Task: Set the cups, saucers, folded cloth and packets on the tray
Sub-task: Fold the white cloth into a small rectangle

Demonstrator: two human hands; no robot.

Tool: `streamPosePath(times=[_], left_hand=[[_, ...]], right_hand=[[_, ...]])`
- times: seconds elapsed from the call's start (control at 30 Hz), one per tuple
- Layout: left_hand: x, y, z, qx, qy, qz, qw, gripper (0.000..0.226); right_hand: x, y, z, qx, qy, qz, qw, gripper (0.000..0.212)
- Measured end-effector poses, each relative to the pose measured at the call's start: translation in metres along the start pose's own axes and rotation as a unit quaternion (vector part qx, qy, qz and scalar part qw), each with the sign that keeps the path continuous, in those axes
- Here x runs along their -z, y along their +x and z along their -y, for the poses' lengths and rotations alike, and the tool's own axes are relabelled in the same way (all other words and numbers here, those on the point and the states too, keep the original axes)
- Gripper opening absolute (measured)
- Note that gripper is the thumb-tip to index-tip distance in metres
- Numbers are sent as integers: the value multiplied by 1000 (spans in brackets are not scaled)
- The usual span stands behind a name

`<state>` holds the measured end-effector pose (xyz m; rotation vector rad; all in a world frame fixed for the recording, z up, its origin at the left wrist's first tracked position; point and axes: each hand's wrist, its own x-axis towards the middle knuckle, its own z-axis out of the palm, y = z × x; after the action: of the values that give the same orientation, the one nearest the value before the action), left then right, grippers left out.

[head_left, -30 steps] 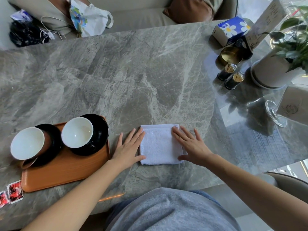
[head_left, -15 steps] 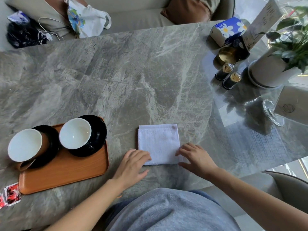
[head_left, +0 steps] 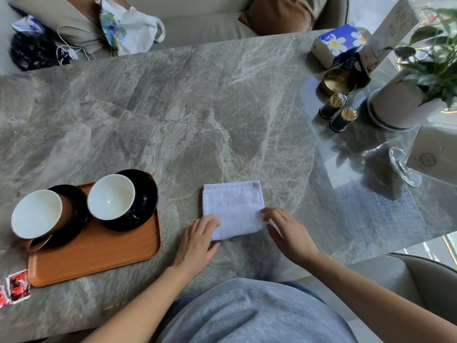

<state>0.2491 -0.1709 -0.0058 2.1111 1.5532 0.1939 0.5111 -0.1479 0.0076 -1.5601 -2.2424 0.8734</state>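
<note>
A folded white cloth [head_left: 232, 207] lies flat on the marble table, right of the orange tray [head_left: 99, 258]. My left hand [head_left: 197, 243] pinches its near left corner and my right hand [head_left: 289, 233] holds its near right corner. On the tray stand two black saucers, each with a cup: a brown cup [head_left: 37, 214] on the left saucer [head_left: 76, 219], a dark cup [head_left: 111, 196] on the right saucer [head_left: 146, 194]. Red packets [head_left: 17, 287] lie on the table off the tray's near left corner.
At the far right stand a tissue box [head_left: 338, 43], a brass bowl [head_left: 337, 81], two toothpick jars [head_left: 337, 112], a potted plant [head_left: 405, 100] and a glass stand [head_left: 405, 169]. Bags and cushions lie on the sofa behind the table.
Both hands slid back from resting flat on the cloth's sides to its near edge, and their fingers have closed on the near corners. The cloth has stayed in place.
</note>
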Motion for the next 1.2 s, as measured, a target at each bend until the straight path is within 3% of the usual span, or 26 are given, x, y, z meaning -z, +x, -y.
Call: streamPosePath(times=[0.23,0.37,0.43,0.63,0.73,1.2], left_hand=[[6,8,1,40,-70,-82,993,30],[13,10,0,57,-154,-94,982,28],[17,10,0,68,-169,-87,979,27],[26,10,-2,39,-109,-102,988,15],[27,10,-2,42,-149,-101,983,13],[5,19,4,163,-286,-111,938,17]], right_hand=[[-3,-1,2,-28,52,-42,997,18],[1,3,2,1,22,29,999,53],[0,7,2,9,6,44,999,59],[0,14,2,-25,25,1,999,30],[2,14,1,-39,35,8,999,23],[-14,11,3,-151,109,-67,980,28]])
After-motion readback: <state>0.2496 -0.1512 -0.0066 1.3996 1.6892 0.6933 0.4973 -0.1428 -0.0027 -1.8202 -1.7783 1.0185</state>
